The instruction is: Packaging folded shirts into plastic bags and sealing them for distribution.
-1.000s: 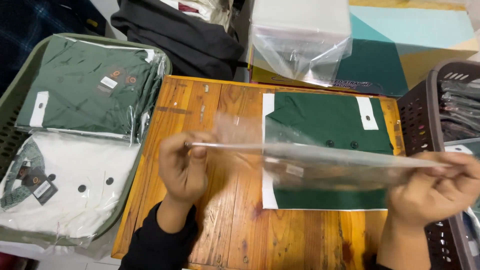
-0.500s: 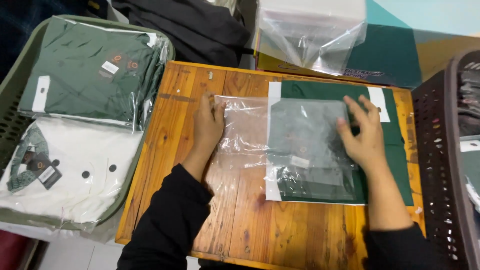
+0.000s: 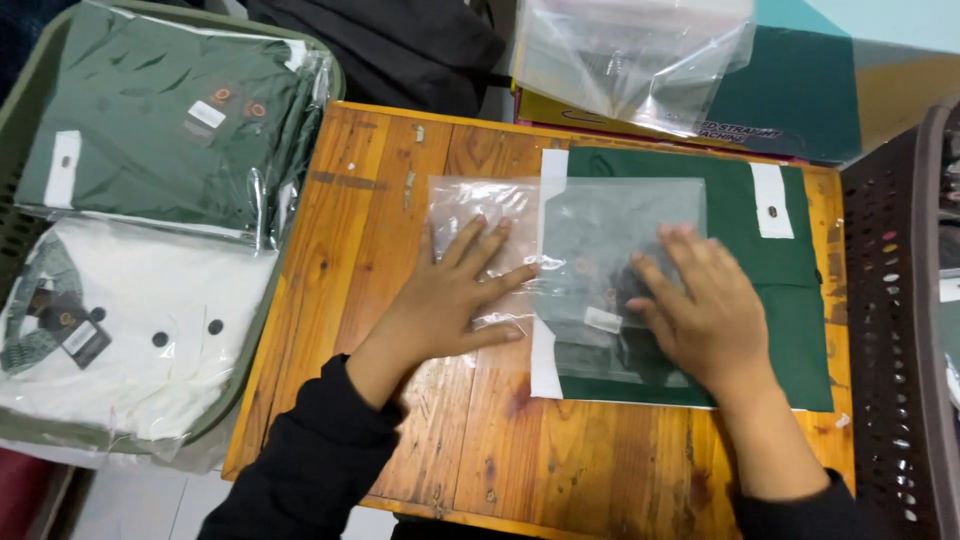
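Observation:
A folded dark green garment [image 3: 770, 290] lies on the right half of a wooden table [image 3: 400, 160]. A clear plastic bag [image 3: 600, 215] lies flat across the garment's left part and the bare wood beside it. My left hand [image 3: 450, 295] presses flat on the bag's left end, fingers spread. My right hand [image 3: 700, 315] presses flat on the bag over the garment. Neither hand grips anything.
A green basket [image 3: 20, 110] on the left holds a bagged green garment [image 3: 160, 120] and a bagged white garment [image 3: 150, 330]. A dark perforated crate [image 3: 895, 330] stands at the right. Behind the table are loose clear bags [image 3: 630, 55] on a box and a black cloth [image 3: 400, 45].
A second ago both hands held the clear bag up by its ends above the table. The bag has since been laid down over the green garment, and both palms rest flat on it.

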